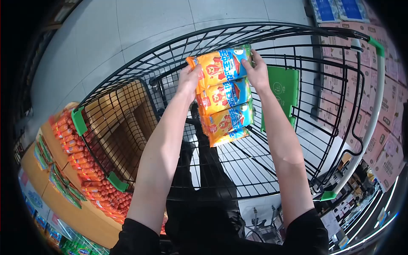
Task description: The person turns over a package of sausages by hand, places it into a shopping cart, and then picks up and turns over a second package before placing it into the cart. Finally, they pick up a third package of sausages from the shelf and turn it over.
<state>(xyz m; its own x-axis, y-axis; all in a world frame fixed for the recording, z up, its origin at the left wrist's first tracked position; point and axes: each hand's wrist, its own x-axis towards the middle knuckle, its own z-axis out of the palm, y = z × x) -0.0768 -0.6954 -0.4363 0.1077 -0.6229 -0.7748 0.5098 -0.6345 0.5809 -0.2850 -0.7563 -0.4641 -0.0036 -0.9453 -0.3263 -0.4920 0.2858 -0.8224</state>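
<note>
A row of several orange-and-blue printed snack packs (225,97) is over the wire shopping cart (204,189), each pack lapping the one beside it. My left hand (190,79) grips the left end of the farthest pack, thumb on its printed face and fingers hidden behind. At the opposite end, my right hand (256,71) holds the same pack, with the thumb on the front and fingertips around the far corner. The nearer packs line up below it, toward my body. Black wire mesh surrounds the packs in this view.
A green panel (280,95) is fixed to the cart's right side, near its grey handle (374,110). Bagged red-orange goods (91,170) line a wooden shelf (42,170) on the left. Pink cartons (374,80) are stacked at right. Pale tiles (153,21) cover the floor.
</note>
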